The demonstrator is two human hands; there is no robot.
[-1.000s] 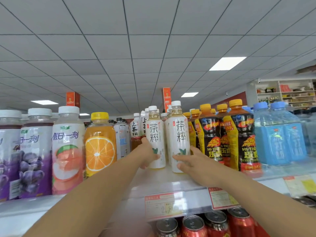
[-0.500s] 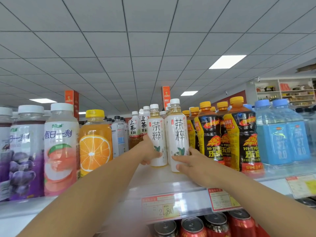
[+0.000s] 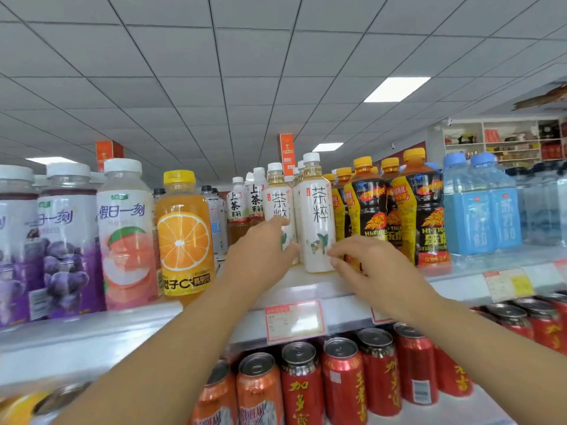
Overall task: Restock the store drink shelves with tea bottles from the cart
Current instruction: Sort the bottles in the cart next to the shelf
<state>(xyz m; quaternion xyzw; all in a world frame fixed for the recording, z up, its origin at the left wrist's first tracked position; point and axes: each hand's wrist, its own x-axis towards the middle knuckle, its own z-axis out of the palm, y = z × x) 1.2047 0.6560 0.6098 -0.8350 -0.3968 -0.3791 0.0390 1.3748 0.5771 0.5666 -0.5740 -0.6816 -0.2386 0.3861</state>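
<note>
1. On the top shelf [image 3: 306, 286] two white-labelled tea bottles stand upright, just beside each other: the left bottle [image 3: 277, 204] and the right bottle [image 3: 317, 210]. More white caps are ranked behind them.
2. Both look set down. For this pair, probably only squaring them up remains.
3. Bare shelf shows in front of them, so there seems to be room for more.
4. No cart is in view, so I cannot tell how many bottles wait.
5. The left hand [image 3: 260, 253] reaches in from the left and lies against the left bottle's lower label, with digits across its front. I cannot tell whether it grips or only steadies.
6. The right hand [image 3: 371, 265] is spread, its fingers nearly straight. Its fingertips [image 3: 336, 250] touch the right bottle's lower right side and pinch nothing.
7. Both forearms stretch up and forward above the cans [image 3: 340, 378] on the shelf below.
</note>
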